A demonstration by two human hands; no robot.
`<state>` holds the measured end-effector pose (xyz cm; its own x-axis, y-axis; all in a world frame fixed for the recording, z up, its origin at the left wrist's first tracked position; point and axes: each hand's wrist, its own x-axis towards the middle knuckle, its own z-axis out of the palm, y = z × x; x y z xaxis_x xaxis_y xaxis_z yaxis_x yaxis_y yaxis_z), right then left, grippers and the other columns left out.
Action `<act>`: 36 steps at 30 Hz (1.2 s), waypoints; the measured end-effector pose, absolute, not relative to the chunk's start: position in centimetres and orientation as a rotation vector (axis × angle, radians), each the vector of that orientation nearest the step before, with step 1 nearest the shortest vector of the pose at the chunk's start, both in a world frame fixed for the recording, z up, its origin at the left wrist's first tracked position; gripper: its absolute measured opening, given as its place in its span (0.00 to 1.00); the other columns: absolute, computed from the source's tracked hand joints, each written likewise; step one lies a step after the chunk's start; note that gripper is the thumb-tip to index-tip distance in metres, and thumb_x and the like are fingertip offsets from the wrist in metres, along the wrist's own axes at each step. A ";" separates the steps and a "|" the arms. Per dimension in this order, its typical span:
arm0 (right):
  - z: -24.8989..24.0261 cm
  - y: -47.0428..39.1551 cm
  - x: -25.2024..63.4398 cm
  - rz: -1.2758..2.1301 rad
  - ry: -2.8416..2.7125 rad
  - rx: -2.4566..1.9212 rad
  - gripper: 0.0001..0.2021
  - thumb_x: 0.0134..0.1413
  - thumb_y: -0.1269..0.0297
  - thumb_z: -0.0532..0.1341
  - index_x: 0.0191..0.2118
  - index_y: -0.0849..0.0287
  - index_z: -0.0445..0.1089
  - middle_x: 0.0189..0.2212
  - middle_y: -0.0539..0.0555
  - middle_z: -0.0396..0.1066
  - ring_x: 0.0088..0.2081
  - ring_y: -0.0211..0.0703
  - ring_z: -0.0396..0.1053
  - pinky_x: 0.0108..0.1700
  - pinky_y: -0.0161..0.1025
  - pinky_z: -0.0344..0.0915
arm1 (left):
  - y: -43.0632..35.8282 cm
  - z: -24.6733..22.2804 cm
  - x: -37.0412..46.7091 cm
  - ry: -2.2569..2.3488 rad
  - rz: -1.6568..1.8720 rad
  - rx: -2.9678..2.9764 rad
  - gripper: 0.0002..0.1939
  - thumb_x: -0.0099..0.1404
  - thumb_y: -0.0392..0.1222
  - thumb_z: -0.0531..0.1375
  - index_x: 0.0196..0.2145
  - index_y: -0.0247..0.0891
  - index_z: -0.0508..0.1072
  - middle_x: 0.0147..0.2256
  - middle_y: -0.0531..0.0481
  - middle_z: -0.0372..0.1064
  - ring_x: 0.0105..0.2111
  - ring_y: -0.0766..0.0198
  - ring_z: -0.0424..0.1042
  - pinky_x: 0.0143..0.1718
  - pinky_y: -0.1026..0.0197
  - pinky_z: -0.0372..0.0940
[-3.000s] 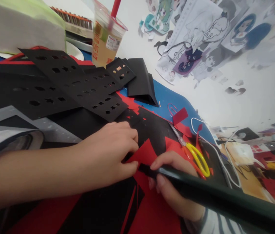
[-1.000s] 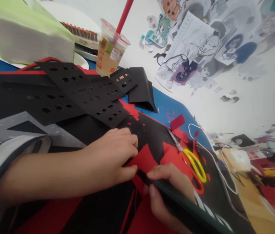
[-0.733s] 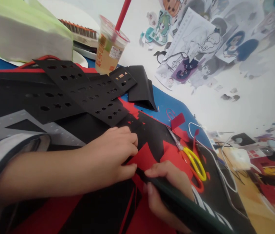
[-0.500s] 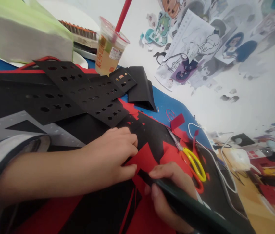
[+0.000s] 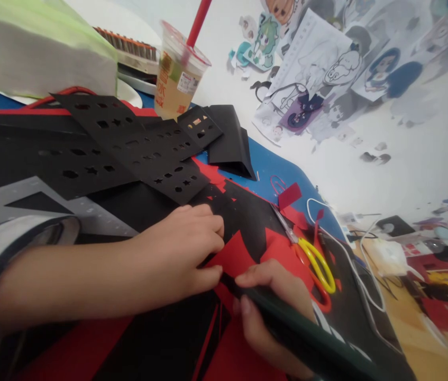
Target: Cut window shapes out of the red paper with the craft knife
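My left hand (image 5: 186,251) rests palm down with its fingers curled, and its fingertips and thumb meet the left edge of a piece of red paper (image 5: 236,255). In my right hand (image 5: 277,301) is a long dark green tool (image 5: 303,320) with a narrow black tip; its kind is not clear. Thumb and fingers close around its front end. The tip lies over the red paper, close to my left thumb, and the tool's far end runs out of view at the bottom. Scissors (image 5: 314,264) with yellow and orange handles lie just beyond my right hand.
Black cards (image 5: 124,132) with cut-out shapes lie at the back left, near a grey set square (image 5: 104,214). Behind them stands a drink cup (image 5: 178,79) with a red straw. Red scraps (image 5: 213,174) and a white cable (image 5: 350,254) lie about. Drawings (image 5: 311,58) cover the wall.
My right hand and the dark tool have shifted slightly left, bringing the tip nearer my left thumb. My left hand stays almost where it was on the red paper.
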<state>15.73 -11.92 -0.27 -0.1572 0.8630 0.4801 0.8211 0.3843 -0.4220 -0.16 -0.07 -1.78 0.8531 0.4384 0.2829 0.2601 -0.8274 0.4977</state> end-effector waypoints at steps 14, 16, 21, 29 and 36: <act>-1.1 -12.6 16.6 0.144 -1.977 -1.423 0.16 0.43 0.78 0.59 0.39 0.52 0.66 0.28 0.48 0.74 0.27 0.40 0.74 0.28 0.35 0.69 | -0.1 -1.8 -0.2 0.530 0.538 2.586 0.09 0.55 0.39 0.58 0.19 0.37 0.67 0.28 0.52 0.65 0.32 0.60 0.61 0.33 0.57 0.54; -1.0 -12.6 16.8 0.136 -2.005 -1.412 0.16 0.43 0.78 0.59 0.39 0.53 0.66 0.28 0.48 0.74 0.27 0.40 0.74 0.28 0.35 0.69 | -0.1 -1.7 -0.2 0.529 0.531 2.582 0.09 0.55 0.39 0.58 0.19 0.37 0.67 0.29 0.52 0.66 0.32 0.60 0.61 0.33 0.57 0.54; -1.1 -12.8 16.8 0.164 -1.968 -1.432 0.16 0.44 0.78 0.58 0.39 0.52 0.65 0.28 0.48 0.73 0.26 0.39 0.74 0.26 0.34 0.69 | -0.1 -1.7 -0.1 0.526 0.529 2.607 0.08 0.55 0.40 0.58 0.20 0.37 0.69 0.29 0.52 0.66 0.33 0.59 0.61 0.34 0.56 0.55; -1.1 -12.7 16.6 0.078 -2.003 -1.453 0.15 0.44 0.77 0.58 0.38 0.52 0.66 0.27 0.48 0.73 0.28 0.40 0.74 0.32 0.36 0.71 | -0.4 -1.6 -0.2 0.554 0.522 2.594 0.06 0.52 0.39 0.59 0.21 0.37 0.68 0.28 0.52 0.65 0.33 0.59 0.61 0.36 0.56 0.56; -1.4 -12.9 17.0 0.245 -1.947 -1.388 0.17 0.45 0.78 0.59 0.41 0.52 0.66 0.28 0.49 0.73 0.29 0.42 0.75 0.26 0.35 0.70 | -0.4 -1.3 -0.3 0.549 0.498 2.558 0.05 0.51 0.39 0.59 0.21 0.38 0.68 0.29 0.52 0.65 0.34 0.58 0.61 0.37 0.55 0.56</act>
